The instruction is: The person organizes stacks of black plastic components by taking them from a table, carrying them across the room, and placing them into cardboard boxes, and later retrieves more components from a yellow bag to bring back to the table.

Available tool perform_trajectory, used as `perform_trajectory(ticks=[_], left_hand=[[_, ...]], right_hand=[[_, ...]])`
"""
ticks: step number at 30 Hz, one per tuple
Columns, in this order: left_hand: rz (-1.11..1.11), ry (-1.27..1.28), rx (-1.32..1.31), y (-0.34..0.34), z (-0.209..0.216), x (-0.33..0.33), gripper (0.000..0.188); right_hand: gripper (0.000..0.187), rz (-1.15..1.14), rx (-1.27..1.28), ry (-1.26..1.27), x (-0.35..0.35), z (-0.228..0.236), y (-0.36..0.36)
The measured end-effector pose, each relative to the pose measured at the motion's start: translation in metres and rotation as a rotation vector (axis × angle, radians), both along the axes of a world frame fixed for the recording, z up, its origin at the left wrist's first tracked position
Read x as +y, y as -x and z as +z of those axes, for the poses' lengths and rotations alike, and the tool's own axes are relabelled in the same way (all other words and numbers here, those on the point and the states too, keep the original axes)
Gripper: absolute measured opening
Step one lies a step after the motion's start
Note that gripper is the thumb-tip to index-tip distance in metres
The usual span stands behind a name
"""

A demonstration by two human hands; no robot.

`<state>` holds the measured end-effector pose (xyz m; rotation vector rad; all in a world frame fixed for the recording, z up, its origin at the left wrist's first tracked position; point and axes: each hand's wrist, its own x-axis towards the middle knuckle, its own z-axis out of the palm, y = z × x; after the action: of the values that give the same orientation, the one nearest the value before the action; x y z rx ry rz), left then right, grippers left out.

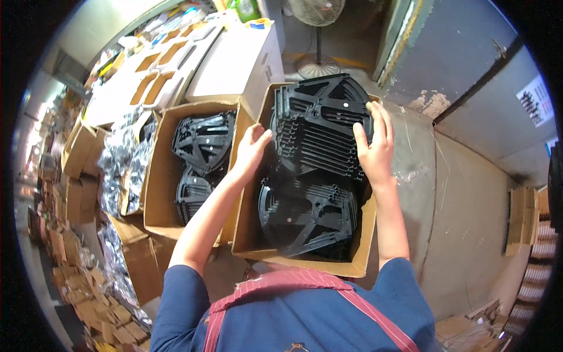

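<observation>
A tall stack of flat black plastic parts (319, 126), slatted and cut out, stands in the far half of an open cardboard box (365, 243) in front of me. Its top rises above the rim. In the near half lies a second stack of similar black parts (308, 214). My right hand (376, 138) is against the right end of the far stack, thumb and fingers spread at its corner. My left hand (252, 146), fingers apart and slightly bent, hovers by the box's left edge, a small gap from the stack. It holds nothing.
A second cardboard box (158, 170) with more black parts adjoins on the left. Beyond it are plastic-wrapped items (120, 158). White cabinets (234, 64) and a pedestal fan (316, 12) stand at the back; a grey door (451, 53) is at right.
</observation>
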<state>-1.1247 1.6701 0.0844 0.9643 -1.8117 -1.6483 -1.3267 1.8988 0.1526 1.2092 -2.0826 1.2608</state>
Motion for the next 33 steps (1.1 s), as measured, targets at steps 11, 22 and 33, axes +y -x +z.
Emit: perform_trajectory(ticks=[11,22,33], left_hand=[[0.111,-0.074,0.011,-0.222,0.007,0.077,0.024],[0.318,-0.051,-0.316,-0.476,0.004,0.198,0.031],[1.017,-0.259,-0.422,-0.807,-0.070,0.372,0.024]], right_hand=[[0.012,1.560,-0.149,0.062,-0.004,0.131,-0.131],[0.024,2.834,-0.834,0.258,-0.042,0.244,-0.374],[0.039,3.374,-0.721,-0.029,-0.057,0.253,-0.786]])
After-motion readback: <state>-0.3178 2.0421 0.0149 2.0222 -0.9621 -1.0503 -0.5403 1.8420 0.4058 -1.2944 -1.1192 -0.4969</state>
